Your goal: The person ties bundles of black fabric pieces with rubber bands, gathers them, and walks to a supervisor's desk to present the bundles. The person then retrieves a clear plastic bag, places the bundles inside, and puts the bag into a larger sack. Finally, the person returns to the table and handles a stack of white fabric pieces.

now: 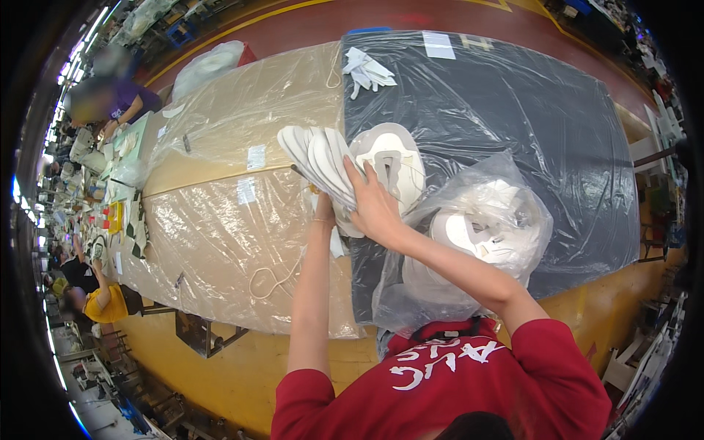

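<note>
A fanned stack of white shoe-upper pieces (319,158) is between my hands, tilted above the middle of the table. My left hand (323,209) grips it from below, its fingers mostly hidden behind the pieces. Across the right side of the stack lies my right hand (375,202), fingers pressed on the pieces and thumb near the lower edge. Just beyond, a pile of white and grey shoe uppers (412,165) rests on the table, partly covered by my right hand. To the right, a clear plastic bag (539,220) holds more white uppers (455,229).
Plastic film covers the tan table half (213,220) and the dark half (572,147). White gloves (367,72) and a paper sheet (438,45) lie at the far side. A loose cord (275,282) curls at left. Two people work at the left, one in purple (132,99), one in yellow (106,304).
</note>
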A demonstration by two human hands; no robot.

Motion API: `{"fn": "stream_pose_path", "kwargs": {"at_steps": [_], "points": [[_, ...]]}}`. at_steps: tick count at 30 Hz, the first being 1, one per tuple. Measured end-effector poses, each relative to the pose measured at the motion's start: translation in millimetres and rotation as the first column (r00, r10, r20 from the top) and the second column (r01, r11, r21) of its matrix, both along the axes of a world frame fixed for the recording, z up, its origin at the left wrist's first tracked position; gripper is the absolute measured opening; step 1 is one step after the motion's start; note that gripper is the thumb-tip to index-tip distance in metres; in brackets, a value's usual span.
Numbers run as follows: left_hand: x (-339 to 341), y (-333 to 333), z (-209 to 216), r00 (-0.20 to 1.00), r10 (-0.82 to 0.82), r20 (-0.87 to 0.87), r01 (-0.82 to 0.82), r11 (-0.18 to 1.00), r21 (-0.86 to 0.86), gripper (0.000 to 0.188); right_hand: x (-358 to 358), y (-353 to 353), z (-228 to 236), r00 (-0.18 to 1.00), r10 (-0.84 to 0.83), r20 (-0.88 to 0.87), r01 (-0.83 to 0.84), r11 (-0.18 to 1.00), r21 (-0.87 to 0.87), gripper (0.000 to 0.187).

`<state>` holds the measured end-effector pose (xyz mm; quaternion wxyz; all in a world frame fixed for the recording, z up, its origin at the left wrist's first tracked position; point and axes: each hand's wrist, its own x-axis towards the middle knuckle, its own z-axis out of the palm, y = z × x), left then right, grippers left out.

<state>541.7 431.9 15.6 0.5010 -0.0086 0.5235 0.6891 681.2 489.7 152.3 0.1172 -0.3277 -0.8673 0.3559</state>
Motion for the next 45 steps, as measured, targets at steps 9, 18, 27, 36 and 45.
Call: {"fn": "stream_pose_path", "kwargs": {"at_steps": [9, 18, 27, 36, 45], "points": [[-2, -7, 5, 0.907, 0.141, -0.398, -0.143, 0.989, 0.025, 0.054, 19, -25, -19, 0.988, 0.067, -0.142, -0.045, 0.987, 0.151, 0.086], [-10, -3, -32, 0.947, 0.059, 0.315, -0.108, 0.984, 0.141, 0.030, 29, 7, -27, 0.995, -0.058, -0.085, 0.092, 0.869, 0.485, 0.063], [-14, -3, -46, 0.956, 0.080, 0.281, -0.109, 0.990, 0.090, 0.019, 31, 15, -29, 0.997, -0.024, -0.075, 0.056, 0.884, 0.465, 0.055], [-11, -6, -30, 0.977, -0.002, 0.214, -0.028, 0.990, 0.137, 0.043, 52, 24, -33, 0.940, -0.194, -0.282, 0.267, 0.931, 0.251, 0.066], [-17, -8, -48, 0.973, -0.018, 0.230, -0.018, 0.988, 0.153, 0.038, 53, 27, -39, 0.928, -0.207, -0.308, 0.273, 0.943, 0.189, 0.066]]}}
